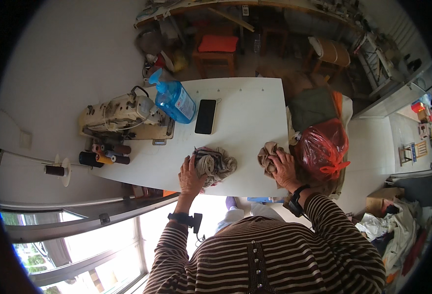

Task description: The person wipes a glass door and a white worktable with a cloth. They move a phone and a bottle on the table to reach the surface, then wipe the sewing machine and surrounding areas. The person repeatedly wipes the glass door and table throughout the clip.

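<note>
A crumpled grey-and-dark striped cloth [216, 165] lies near the front edge of the white table [245, 121]. My left hand [192, 178] is at its left side, fingers and thumb against the fabric. By the table's right edge sits a bunched tan cloth [267, 156], and my right hand [285, 171] grips it from the right, fingertips on top. Behind the striped cloth a dark-screened phone [205, 117] lies flat. Left of the phone is a blue pump bottle [177, 101] of liquid.
A sewing machine [124, 114] occupies the table's left side, with several thread spools [105, 154] before it. A red plastic bag [322, 147] and dark folded cloth [313, 108] adjoin the right edge. Beyond the table stands a stool with a red cushion [218, 44].
</note>
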A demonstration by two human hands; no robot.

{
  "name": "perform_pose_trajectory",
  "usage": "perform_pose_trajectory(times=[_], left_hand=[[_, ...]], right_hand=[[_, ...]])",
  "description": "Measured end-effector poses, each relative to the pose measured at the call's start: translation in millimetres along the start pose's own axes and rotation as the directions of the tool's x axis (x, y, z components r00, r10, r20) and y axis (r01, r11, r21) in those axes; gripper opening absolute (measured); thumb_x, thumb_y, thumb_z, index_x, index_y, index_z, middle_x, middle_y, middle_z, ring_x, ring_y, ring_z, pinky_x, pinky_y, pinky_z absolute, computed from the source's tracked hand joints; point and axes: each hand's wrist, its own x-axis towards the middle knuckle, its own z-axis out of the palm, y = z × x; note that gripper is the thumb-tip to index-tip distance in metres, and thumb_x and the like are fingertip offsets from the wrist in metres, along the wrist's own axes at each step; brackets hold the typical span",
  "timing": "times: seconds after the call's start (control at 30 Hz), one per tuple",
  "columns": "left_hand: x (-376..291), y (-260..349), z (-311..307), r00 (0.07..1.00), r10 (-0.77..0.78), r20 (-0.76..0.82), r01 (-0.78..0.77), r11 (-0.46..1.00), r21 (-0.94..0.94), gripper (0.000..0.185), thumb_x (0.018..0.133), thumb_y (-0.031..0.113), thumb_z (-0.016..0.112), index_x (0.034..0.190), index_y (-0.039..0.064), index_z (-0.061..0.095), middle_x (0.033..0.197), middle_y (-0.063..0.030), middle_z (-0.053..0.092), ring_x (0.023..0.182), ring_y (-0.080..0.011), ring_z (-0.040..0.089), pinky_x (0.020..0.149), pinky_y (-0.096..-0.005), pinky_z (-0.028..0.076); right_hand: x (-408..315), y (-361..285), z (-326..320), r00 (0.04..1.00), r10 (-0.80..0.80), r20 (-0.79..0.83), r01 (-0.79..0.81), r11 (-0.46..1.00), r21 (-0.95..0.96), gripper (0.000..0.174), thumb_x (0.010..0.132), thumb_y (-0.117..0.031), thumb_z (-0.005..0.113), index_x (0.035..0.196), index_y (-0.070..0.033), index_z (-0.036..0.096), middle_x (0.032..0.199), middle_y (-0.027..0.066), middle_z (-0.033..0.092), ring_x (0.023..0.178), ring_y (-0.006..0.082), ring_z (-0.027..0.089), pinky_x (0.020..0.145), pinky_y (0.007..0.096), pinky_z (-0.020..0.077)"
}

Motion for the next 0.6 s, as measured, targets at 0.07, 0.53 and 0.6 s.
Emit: perform_pose_trajectory(times=[0.07,0.53,0.6], left_hand=[[-4.8,2.3,6.0,0.999,0.022,-0.036,-0.023,1.000,-0.001,0.097,0.066,0.025,0.078,0.148,0.013,0.027,0.148,-0.0170,0.033,0.133,-0.0375,0.035,0.107,-0.0528,0.031],[-79.7,7.4,24.5,0.802,0.598,0.001,-0.588,0.789,-0.179,0.025,0.080,0.007,0.066,0.104,0.009,0.064,0.107,-0.0063,0.064,0.101,-0.0248,0.061,0.088,-0.0375,0.049],[-68.6,24.7,47.1,0.707,0.707,0.010,-0.689,0.692,-0.214,0.032,0.079,0.010,0.068,0.110,0.010,0.062,0.116,-0.0081,0.060,0.111,-0.0285,0.056,0.093,-0.0406,0.047]], right_hand=[[-0.2,-0.3,-1.7,1.000,-0.004,0.002,0.004,1.000,0.003,0.061,0.066,-0.013,0.075,0.124,-0.019,0.055,0.133,0.0101,0.044,0.119,0.0335,0.043,0.102,0.0498,0.0334],[4.6,1.4,13.2,0.995,0.016,-0.098,-0.026,0.995,-0.096,0.054,0.080,-0.019,0.061,0.132,-0.008,0.050,0.138,0.0191,0.042,0.125,0.0378,0.042,0.103,0.0490,0.0352],[-2.8,-6.2,14.3,0.996,0.051,-0.068,-0.060,0.989,-0.136,0.053,0.081,-0.022,0.060,0.130,-0.006,0.051,0.137,0.0195,0.042,0.124,0.0380,0.042,0.102,0.0487,0.0363]])
